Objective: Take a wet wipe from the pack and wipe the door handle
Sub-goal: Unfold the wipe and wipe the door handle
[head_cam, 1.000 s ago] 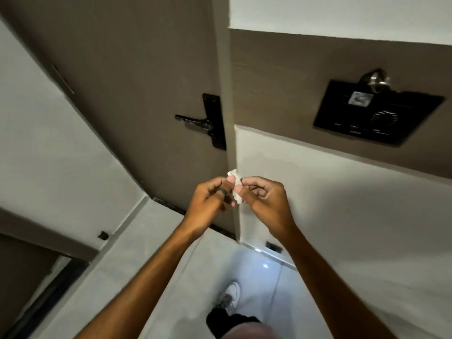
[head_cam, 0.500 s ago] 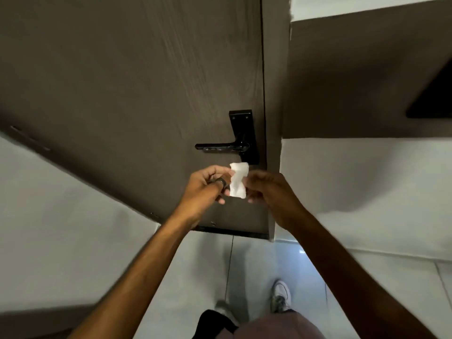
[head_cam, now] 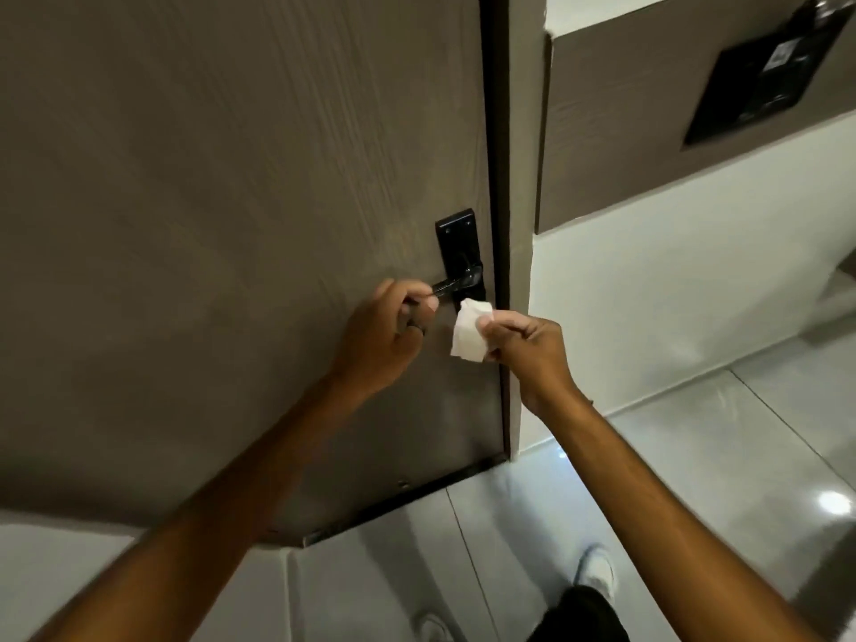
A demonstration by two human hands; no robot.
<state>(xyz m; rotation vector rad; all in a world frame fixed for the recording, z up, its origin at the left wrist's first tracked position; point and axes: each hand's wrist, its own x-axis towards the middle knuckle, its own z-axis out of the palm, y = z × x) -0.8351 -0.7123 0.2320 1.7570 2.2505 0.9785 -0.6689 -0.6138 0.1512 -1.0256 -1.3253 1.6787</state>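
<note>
A black lever door handle (head_cam: 456,282) on a black backplate sits at the right edge of the brown wooden door (head_cam: 231,224). My left hand (head_cam: 384,333) is closed around the free end of the lever. Pinched in my right hand (head_cam: 525,347) is a folded white wet wipe (head_cam: 468,335), which hangs just below the handle's backplate, apart from the lever. The wipe pack is not in view.
The door frame (head_cam: 498,132) runs right of the handle. A black panel (head_cam: 769,67) is mounted on the brown wall strip at upper right. Glossy grey floor tiles (head_cam: 741,456) lie below, with my white shoes (head_cam: 595,572) visible.
Both hands held the wipe together before; now my left hand has let go of it and gripped the lever, while my right hand holds the wipe alone near the handle.
</note>
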